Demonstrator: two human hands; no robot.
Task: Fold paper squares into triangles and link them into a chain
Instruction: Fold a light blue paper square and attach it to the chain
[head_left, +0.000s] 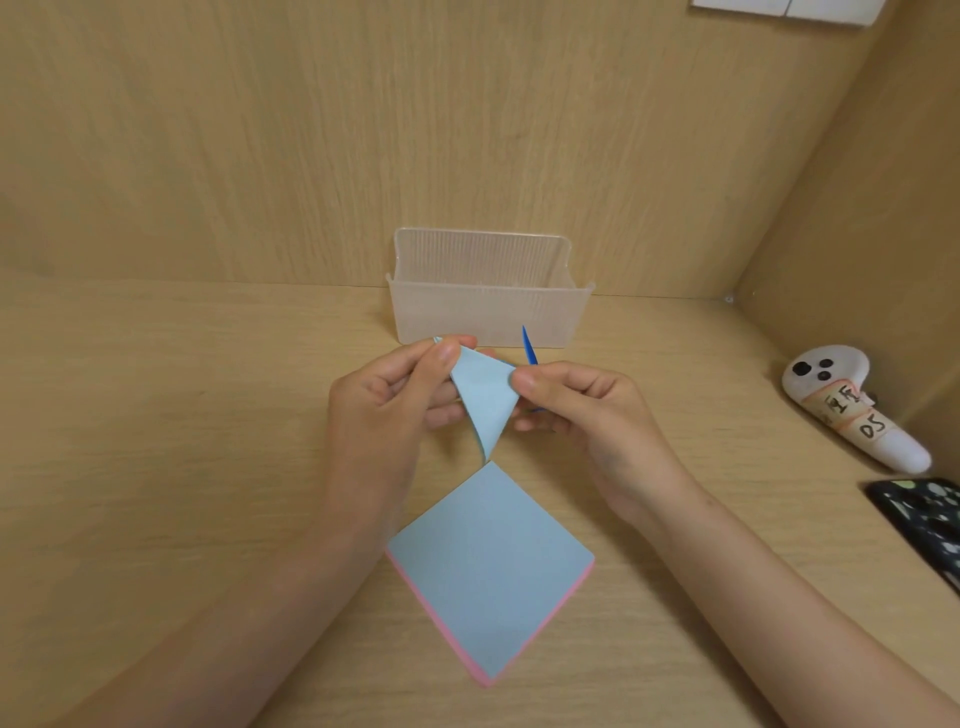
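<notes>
- Head view: left hand (384, 410) and right hand (587, 415) each pinch a corner of the triangle (483, 400), probably steadying it for linking.
- Spare squares (488, 571) wait below the fingers (444, 358).

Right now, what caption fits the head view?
Left hand and right hand pinch a folded light-blue paper triangle near the stack of paper squares.

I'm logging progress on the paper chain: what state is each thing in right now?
Light blue paper triangle: folded, held aloft.
Left hand: pinches the triangle's top corner.
Right hand: pinches its right corner.
Dark blue paper piece: upright behind the right hand, mostly hidden.
Stack of paper squares: flat, unfolded, light blue on top.
Clear ribbed plastic box: upright, open-topped.
</notes>
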